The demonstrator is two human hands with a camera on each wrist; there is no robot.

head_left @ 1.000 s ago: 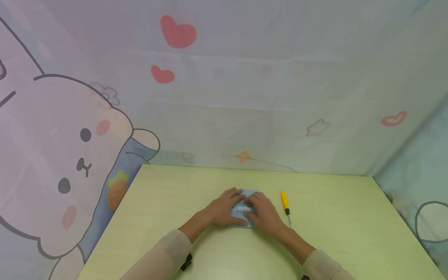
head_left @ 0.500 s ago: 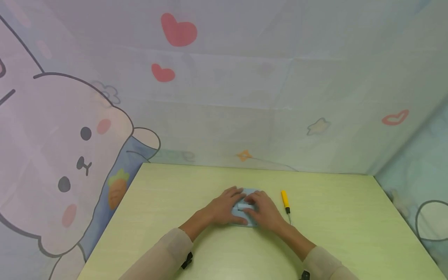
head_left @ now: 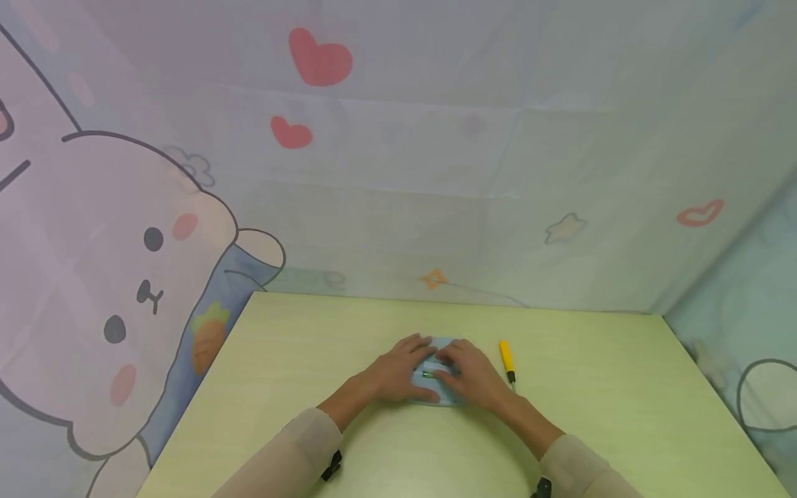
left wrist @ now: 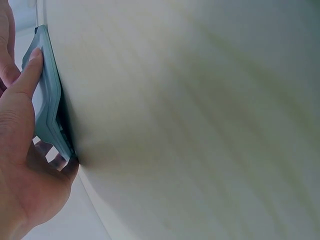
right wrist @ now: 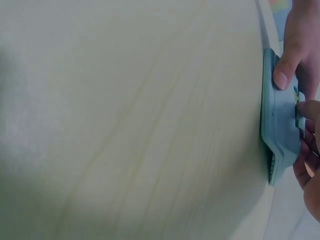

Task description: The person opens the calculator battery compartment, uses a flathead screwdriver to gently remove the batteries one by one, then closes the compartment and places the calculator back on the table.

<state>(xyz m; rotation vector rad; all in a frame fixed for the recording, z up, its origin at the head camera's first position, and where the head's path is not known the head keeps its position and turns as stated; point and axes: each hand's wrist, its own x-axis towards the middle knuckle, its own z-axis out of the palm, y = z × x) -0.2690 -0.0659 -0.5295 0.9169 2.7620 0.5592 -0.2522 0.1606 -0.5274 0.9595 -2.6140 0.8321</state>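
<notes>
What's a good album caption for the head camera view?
Left hand and right hand at work on a light-blue device, a yellow-handled tool nearby.

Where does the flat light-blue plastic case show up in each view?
Head: the flat light-blue plastic case is in the lower half, just right of centre.
Left wrist: case at the left side, upper to middle height.
Right wrist: case at the right side, around mid-height.
Shared landmark: the person's left grip, holding the case.

A tabletop work booth: 1 pale table [head_left: 598, 394] against cartoon-printed cloth [head_left: 405, 159] (rabbit [head_left: 62, 277], red hearts [head_left: 320, 61]).
</notes>
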